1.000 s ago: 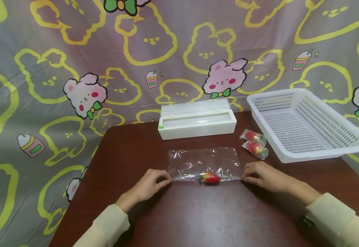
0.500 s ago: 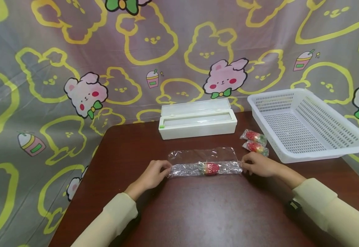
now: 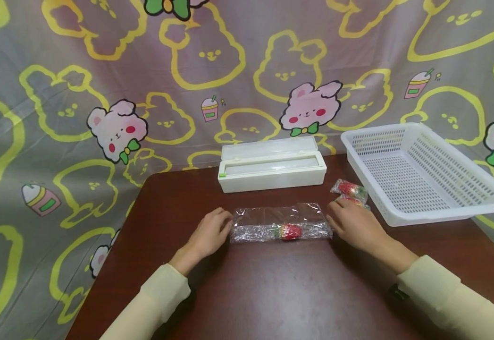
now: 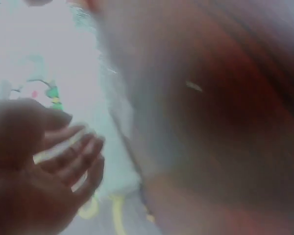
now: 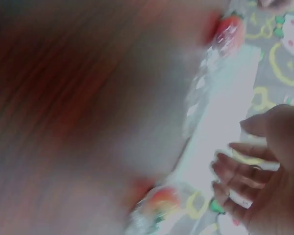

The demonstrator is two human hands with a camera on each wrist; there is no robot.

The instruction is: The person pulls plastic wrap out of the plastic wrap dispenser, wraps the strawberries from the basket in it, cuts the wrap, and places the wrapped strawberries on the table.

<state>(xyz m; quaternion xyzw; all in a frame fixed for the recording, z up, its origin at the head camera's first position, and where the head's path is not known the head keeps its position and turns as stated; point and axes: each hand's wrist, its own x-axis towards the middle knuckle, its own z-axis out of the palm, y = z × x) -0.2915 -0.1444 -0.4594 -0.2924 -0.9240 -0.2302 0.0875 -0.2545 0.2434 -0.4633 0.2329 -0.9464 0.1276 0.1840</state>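
A red strawberry (image 3: 291, 231) with a green top lies in the folded front strip of a clear plastic wrap sheet (image 3: 268, 215) at mid-table. The sheet's far part is flat and unrolled. My left hand (image 3: 210, 231) is at the strip's left end, its fingers loosely bent and apart from the thumb in the left wrist view, with nothing between them. At the right end, my right hand (image 3: 354, 225) hovers close to the wrap; the right wrist view shows its fingers (image 5: 235, 171) spread and holding nothing. Whether fingertips touch the film is unclear.
Two wrapped strawberries (image 3: 350, 190) lie beyond my right hand, one partly hidden by it. A white perforated basket (image 3: 450, 215) stands at the right. Behind the sheet is a white wrap dispenser box (image 3: 272, 180) with its lid up. A patterned curtain (image 3: 247, 71) hangs behind the table.
The near edge of the wrap was folded over the strawberry and away from me, making a crinkled strip. Both hands moved forward with it, then let go of the ends.
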